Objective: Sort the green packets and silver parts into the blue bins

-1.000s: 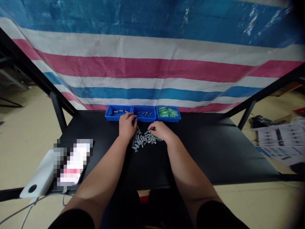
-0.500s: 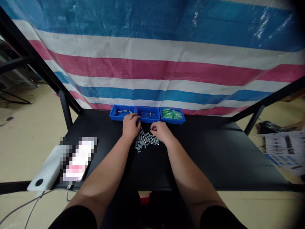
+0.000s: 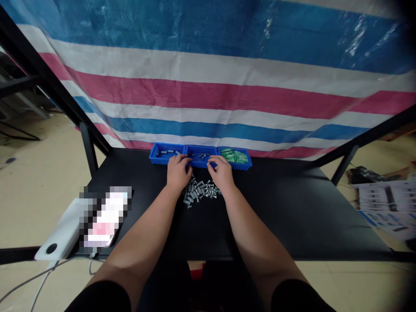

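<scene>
While both hands rest at the frame's centre, the left hand (image 3: 178, 172) and right hand (image 3: 221, 172), fingers curled so I cannot tell their grip, touch the middle blue tray (image 3: 200, 156); sorting the grey pieces (image 3: 200, 192) below seems underway, needing careful pinching.

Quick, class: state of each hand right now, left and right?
Left hand: fingers curled at the middle blue tray rim; holding anything cannot be told.
Right hand: fingers curled at the same rim; cannot be told.
</scene>
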Tool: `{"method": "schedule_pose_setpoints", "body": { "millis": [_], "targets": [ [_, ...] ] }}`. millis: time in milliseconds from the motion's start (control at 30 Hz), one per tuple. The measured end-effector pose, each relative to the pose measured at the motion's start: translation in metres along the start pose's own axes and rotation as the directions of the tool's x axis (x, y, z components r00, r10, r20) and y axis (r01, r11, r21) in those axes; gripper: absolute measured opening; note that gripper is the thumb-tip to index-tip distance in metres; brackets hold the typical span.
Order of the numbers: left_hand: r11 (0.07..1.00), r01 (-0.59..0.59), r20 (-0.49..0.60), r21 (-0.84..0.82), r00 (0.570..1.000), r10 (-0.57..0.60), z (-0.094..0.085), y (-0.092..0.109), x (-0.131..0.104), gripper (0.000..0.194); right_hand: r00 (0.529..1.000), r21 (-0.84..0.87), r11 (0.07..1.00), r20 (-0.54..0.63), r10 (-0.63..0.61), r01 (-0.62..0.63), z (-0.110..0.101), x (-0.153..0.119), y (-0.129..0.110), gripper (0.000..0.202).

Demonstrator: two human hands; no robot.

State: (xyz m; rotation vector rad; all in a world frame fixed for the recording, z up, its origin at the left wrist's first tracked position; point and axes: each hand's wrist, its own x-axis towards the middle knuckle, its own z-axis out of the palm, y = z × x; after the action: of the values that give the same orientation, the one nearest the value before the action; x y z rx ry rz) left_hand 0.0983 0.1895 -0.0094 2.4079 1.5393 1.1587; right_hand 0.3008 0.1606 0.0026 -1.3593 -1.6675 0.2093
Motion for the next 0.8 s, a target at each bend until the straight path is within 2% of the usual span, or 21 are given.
{"method": "schedule_pose_setpoints", "body": {
  "millis": [133, 300, 367, 500, 567, 700, 800],
  "targets": [
    [1.0, -0.012, 0.0, -0.007, 1.0, 0.012, 0.0, -0.001, 0.0, 0.03, 0.999, -0.033, 0.999, 0.031, -0.029, 0.03, -0.001, 0.001, 0.003, 0.014],
    [1.0, -0.023, -0.02, -0.005, 1.0, 0.023, 0.0, 0.0, 0.0, 0.029, 0.997, -0.036, 0.999, 0.082, 0.007, -0.004, -0.001, 0.0, 0.001, 0.015],
    [1.0, -0.027, -0.016, -0.003, 1.0, 0.026, 0.0, 0.001, 0.0, 0.028, 0.999, -0.03, 0.999, 0.046, -0.011, 0.012, -0.001, 0.0, -0.001, 0.016],
    [1.0, -0.026, -0.01, 0.001, 1.0, 0.026, 0.0, 0.001, -0.001, 0.028, 0.992, -0.113, 0.992, -0.113, -0.064, 0.051, -0.003, 0.0, -0.005, 0.023],
    [0.999, -0.033, -0.021, 0.002, 0.999, 0.033, 0.0, 0.0, -0.001, 0.028, 0.987, -0.149, 0.987, -0.138, -0.077, 0.056, -0.002, 0.001, -0.004, 0.027],
    [0.999, -0.039, -0.036, 0.003, 0.999, 0.04, 0.001, 0.0, -0.001, 0.023, 0.995, -0.198, 0.978, -0.067, -0.074, 0.06, -0.004, 0.001, -0.003, 0.028],
    [0.999, -0.033, -0.04, 0.006, 0.999, 0.033, 0.001, 0.0, 0.0, 0.021, 0.999, -0.184, 0.983, 0.043, -0.003, 0.011, -0.018, 0.002, -0.006, 0.021]
  ]
}}
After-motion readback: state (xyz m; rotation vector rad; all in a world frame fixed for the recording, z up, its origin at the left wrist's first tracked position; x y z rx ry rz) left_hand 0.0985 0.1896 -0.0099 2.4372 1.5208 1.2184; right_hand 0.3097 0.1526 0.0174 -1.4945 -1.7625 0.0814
